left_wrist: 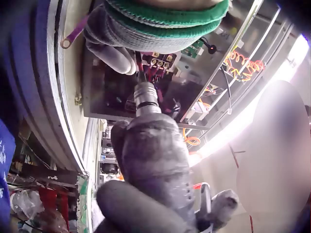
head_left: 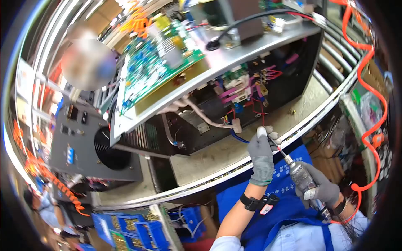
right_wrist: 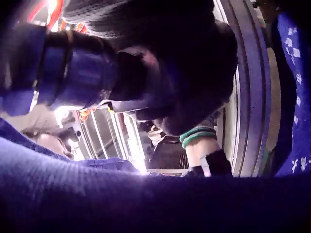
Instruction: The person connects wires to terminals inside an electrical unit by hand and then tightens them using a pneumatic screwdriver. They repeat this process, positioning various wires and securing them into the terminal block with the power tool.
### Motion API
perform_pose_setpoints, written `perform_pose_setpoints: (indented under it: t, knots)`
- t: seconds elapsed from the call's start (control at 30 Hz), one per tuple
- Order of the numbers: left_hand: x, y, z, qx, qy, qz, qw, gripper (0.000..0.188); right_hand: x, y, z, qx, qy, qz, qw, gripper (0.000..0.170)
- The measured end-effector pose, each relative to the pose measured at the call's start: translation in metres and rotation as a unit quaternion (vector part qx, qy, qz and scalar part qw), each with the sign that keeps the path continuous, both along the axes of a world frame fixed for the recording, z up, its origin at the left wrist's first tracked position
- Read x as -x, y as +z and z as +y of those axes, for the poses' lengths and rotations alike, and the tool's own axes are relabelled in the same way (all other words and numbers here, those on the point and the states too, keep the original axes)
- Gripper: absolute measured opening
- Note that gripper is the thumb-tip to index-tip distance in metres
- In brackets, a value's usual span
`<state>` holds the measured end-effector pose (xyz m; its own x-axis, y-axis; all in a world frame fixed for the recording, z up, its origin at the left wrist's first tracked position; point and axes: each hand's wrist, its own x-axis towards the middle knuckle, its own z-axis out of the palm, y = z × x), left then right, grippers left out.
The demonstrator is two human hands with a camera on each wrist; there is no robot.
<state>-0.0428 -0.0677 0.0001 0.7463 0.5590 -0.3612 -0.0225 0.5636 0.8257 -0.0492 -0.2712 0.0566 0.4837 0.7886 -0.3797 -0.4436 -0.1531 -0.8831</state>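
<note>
In the head view my left hand (head_left: 260,154), in a grey glove, is at the front edge of a black cabinet (head_left: 184,129). Its fingers pinch a thin red wire (head_left: 263,111) that runs down out of the cabinet. A lead with a ring terminal (left_wrist: 73,36) sticks out beside this hand in the left wrist view. My right hand (head_left: 324,188), gloved too, grips the body of a power screwdriver (head_left: 300,175). The driver's bit points up to the left fingertips, where its tip is hidden. The right wrist view shows the driver's blue rear part (right_wrist: 73,70) up close.
A green circuit board (head_left: 155,75) sits on the cabinet's top. An orange coiled hose (head_left: 370,138) hangs at the right. Blue bins (head_left: 130,230) of small brass parts stand below the workbench edge (head_left: 201,184). A second black unit (head_left: 88,138) stands at left.
</note>
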Motion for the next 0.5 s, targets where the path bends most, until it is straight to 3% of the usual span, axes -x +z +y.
perform_pose_setpoints:
  t: [0.03,0.07,0.5]
  knots:
    - [0.003,0.000,0.001,-0.039,-0.013,0.022,0.999,0.037,0.007,0.009,0.004,-0.004,-0.042,0.124,0.991,0.092]
    - [0.003,-0.009,0.002,-0.045,-0.009,-0.014,0.999,0.038,0.008,-0.003,0.000,-0.049,-0.036,0.172,0.983,0.094]
    - [0.015,-0.022,0.027,0.085,-0.038,-0.095,0.991,0.041,0.039,0.019,0.044,0.129,-0.027,-0.100,0.986,0.099]
